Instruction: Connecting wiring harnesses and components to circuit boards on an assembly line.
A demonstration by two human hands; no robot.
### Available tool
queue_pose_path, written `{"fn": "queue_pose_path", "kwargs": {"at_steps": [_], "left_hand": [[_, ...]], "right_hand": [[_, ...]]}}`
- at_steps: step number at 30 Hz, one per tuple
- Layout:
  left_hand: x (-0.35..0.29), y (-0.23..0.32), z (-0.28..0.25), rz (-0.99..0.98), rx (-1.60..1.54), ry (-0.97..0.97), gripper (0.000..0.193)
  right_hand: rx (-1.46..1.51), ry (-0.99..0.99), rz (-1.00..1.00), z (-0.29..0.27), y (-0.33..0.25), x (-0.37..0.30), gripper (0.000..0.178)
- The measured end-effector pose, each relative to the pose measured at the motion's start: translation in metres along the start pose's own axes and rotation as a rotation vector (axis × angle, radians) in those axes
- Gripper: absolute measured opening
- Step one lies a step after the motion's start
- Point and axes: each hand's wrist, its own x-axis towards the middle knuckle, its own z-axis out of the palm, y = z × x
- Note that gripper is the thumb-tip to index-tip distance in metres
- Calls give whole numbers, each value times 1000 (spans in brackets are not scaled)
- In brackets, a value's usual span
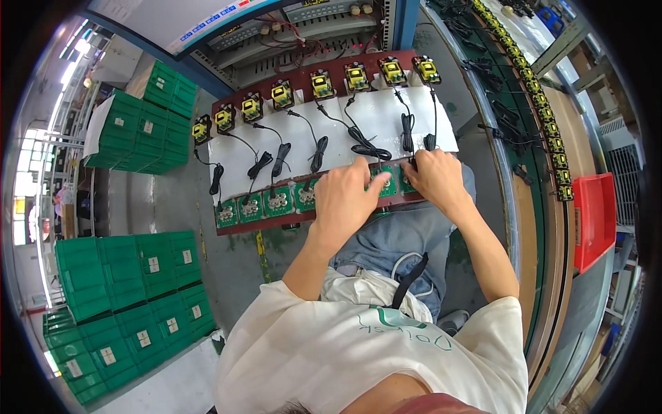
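Note:
A dark red test board [256, 223] lies in front of me, with a row of green socket circuit boards [278, 201] along its near edge. Above the socket for the second rightmost position, my left hand [345, 203] rests with thumb and forefinger apart, seemingly holding nothing. My right hand [439, 178] is closed at the right end of the row, its curled fingers around a black cable plug [413, 164], mostly hidden. Bundled black cables [371, 150] run across a white sheet [238, 162] to yellow-topped power supply boards [322, 83] along the far edge.
A monitor [186, 24] and a rack of instruments [296, 41] stand beyond the board. Stacked green crates [131, 276] are at left. On the right runs a conveyor line [538, 228] carrying more power boards [548, 124], beside a red bin [594, 221].

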Motion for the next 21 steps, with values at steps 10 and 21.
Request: {"fn": "queue_pose_path", "kwargs": {"at_steps": [10,21], "left_hand": [[105,-49,-52,-9,103,294,55],[242,-75,-31,346,353,-305,37]], "right_hand": [[36,-49,3,-123,-7,73,52],[-71,-176,-218,-18,17,209,38]]}}
